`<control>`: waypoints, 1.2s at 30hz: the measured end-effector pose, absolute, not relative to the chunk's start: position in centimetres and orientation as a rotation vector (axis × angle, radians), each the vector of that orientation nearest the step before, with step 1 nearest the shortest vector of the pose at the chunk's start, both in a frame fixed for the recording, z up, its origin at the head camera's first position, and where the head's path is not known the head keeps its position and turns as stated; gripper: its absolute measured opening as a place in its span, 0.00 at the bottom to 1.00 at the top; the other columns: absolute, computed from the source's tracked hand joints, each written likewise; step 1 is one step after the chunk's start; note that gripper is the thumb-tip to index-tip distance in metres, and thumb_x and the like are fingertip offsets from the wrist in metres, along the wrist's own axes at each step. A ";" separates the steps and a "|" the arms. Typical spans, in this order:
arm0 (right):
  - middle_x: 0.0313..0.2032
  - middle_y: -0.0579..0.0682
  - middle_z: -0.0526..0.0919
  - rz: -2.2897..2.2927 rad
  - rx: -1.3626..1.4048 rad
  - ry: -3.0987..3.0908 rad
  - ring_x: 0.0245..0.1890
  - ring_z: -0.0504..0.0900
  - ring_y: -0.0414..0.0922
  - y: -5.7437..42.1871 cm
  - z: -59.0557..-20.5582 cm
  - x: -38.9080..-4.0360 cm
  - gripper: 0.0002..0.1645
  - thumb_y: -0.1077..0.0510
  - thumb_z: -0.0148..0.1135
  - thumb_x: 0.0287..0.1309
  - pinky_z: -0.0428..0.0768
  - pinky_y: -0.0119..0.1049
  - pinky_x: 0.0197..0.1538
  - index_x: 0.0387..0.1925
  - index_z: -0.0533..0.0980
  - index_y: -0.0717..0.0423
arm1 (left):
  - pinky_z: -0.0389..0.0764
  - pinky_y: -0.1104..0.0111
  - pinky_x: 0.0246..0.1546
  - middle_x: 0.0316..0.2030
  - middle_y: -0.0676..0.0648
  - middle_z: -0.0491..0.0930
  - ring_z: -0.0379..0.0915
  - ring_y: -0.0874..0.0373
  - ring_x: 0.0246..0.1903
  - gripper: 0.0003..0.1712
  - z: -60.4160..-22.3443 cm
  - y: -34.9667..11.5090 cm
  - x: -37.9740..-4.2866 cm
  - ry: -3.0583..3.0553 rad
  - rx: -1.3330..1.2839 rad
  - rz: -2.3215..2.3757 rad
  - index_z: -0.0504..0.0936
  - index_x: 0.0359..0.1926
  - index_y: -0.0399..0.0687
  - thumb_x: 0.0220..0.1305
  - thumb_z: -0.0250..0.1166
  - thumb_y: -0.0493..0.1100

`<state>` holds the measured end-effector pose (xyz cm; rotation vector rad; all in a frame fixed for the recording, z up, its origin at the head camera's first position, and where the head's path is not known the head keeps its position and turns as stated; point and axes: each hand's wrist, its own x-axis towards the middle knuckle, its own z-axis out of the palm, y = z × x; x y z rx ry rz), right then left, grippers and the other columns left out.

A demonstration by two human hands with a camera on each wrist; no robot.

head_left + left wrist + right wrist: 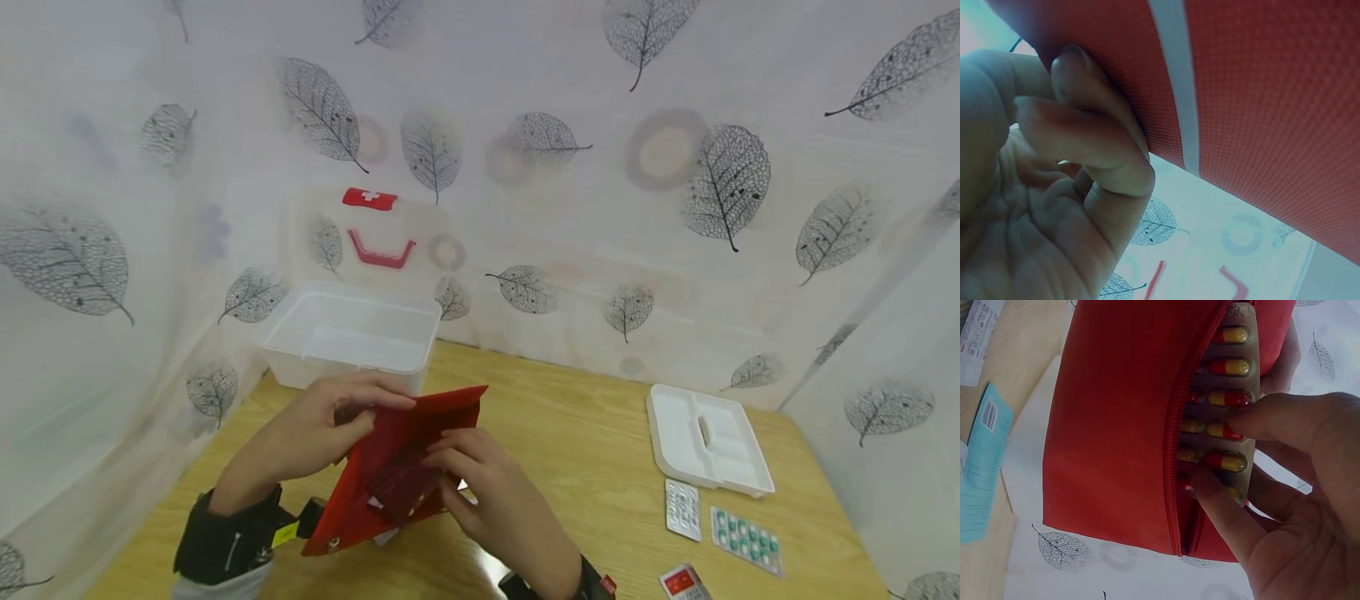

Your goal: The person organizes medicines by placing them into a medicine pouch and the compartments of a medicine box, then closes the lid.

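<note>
Black wristbands [204,533] — yellow tag [286,534], red tab [608,584] — pale sleeve [225,585]

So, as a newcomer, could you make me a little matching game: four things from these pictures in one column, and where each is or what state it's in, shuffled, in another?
1. Pouch
2. Bin
3. Tray
4. Right hand

A. white, at the back right of the table
B. holding the red-and-yellow capsule pack
C. red, with its zip open
D. white, at the back left of the table

Pairs: 1-C, 2-D, 3-A, 4-B
</note>
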<state>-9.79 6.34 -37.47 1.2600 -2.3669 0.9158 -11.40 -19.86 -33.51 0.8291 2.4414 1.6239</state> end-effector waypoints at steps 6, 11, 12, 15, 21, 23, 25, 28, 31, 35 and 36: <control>0.51 0.44 0.82 0.901 1.273 -2.388 0.55 0.77 0.40 5.9 -37.9 -10.2 0.14 0.67 0.68 0.59 0.79 0.35 0.58 0.45 0.83 0.50 | 0.80 0.69 0.19 0.59 0.40 0.77 0.75 0.52 0.27 0.25 -33.5 -19.8 -11.5 2.446 0.834 1.611 0.84 0.58 0.43 0.67 0.51 0.23; 0.51 0.44 0.81 0.896 1.312 -2.439 0.55 0.76 0.40 5.1 -38.2 -10.6 0.13 0.66 0.66 0.62 0.78 0.35 0.59 0.46 0.83 0.49 | 0.77 0.71 0.17 0.59 0.39 0.77 0.68 0.60 0.18 0.25 -33.4 -19.8 -11.5 2.444 0.824 1.605 0.84 0.57 0.43 0.67 0.51 0.23; 0.51 0.45 0.81 0.894 1.322 -2.449 0.54 0.76 0.40 5.0 -38.3 -10.7 0.13 0.66 0.66 0.62 0.78 0.34 0.59 0.46 0.83 0.49 | 0.77 0.71 0.17 0.59 0.39 0.77 0.67 0.60 0.17 0.25 -33.4 -19.8 -11.5 2.447 0.823 1.603 0.84 0.57 0.43 0.67 0.51 0.23; 0.51 0.45 0.81 0.874 1.346 -2.458 0.54 0.76 0.40 4.5 -38.6 -10.9 0.13 0.65 0.66 0.62 0.78 0.33 0.58 0.46 0.83 0.49 | 0.78 0.70 0.18 0.59 0.39 0.77 0.70 0.58 0.20 0.25 -33.4 -19.8 -11.5 2.445 0.829 1.607 0.84 0.57 0.42 0.67 0.52 0.23; 0.50 0.44 0.81 0.827 1.360 -2.436 0.53 0.76 0.41 4.4 -39.3 -10.9 0.13 0.65 0.66 0.60 0.78 0.33 0.57 0.45 0.83 0.48 | 0.77 0.70 0.15 0.58 0.39 0.77 0.67 0.59 0.15 0.24 -33.3 -19.6 -11.4 2.450 0.833 1.592 0.84 0.57 0.43 0.67 0.53 0.24; 0.49 0.43 0.80 0.824 1.353 -2.443 0.53 0.75 0.41 4.4 -39.4 -10.8 0.14 0.66 0.67 0.59 0.78 0.33 0.56 0.45 0.83 0.48 | 0.76 0.70 0.15 0.57 0.40 0.78 0.66 0.60 0.13 0.24 -33.3 -19.6 -11.3 2.460 0.830 1.578 0.84 0.57 0.44 0.67 0.53 0.24; 0.49 0.43 0.80 0.829 1.342 -2.452 0.52 0.75 0.41 4.4 -39.4 -10.7 0.16 0.67 0.68 0.56 0.78 0.33 0.56 0.44 0.83 0.48 | 0.76 0.70 0.15 0.58 0.40 0.77 0.66 0.60 0.13 0.24 -33.4 -19.6 -11.3 2.463 0.822 1.572 0.84 0.57 0.45 0.67 0.53 0.25; 0.48 0.43 0.80 0.822 1.329 -2.449 0.52 0.75 0.41 4.4 -39.4 -10.7 0.17 0.68 0.70 0.53 0.79 0.33 0.55 0.44 0.83 0.48 | 0.77 0.70 0.15 0.58 0.41 0.77 0.68 0.60 0.14 0.25 -33.4 -19.7 -11.4 2.470 0.819 1.564 0.84 0.57 0.45 0.67 0.53 0.24; 0.48 0.43 0.80 0.819 1.319 -2.428 0.51 0.75 0.41 4.5 -39.2 -10.7 0.17 0.68 0.69 0.52 0.79 0.32 0.54 0.43 0.83 0.49 | 0.78 0.70 0.15 0.58 0.43 0.77 0.69 0.60 0.15 0.25 -33.4 -19.8 -11.4 2.467 0.811 1.561 0.84 0.58 0.46 0.67 0.53 0.23; 0.45 0.41 0.80 0.845 1.287 -2.402 0.44 0.74 0.38 4.9 -38.8 -10.6 0.15 0.67 0.69 0.54 0.76 0.27 0.47 0.42 0.83 0.49 | 0.78 0.70 0.15 0.59 0.43 0.77 0.70 0.60 0.16 0.26 -33.4 -20.0 -11.5 2.470 0.797 1.560 0.84 0.58 0.46 0.67 0.52 0.23; 0.43 0.40 0.80 0.861 1.274 -2.396 0.42 0.74 0.37 5.0 -38.7 -10.6 0.14 0.67 0.69 0.54 0.75 0.25 0.44 0.41 0.83 0.50 | 0.78 0.70 0.15 0.59 0.43 0.77 0.70 0.59 0.16 0.26 -33.5 -20.0 -11.5 2.469 0.793 1.561 0.84 0.58 0.47 0.67 0.52 0.24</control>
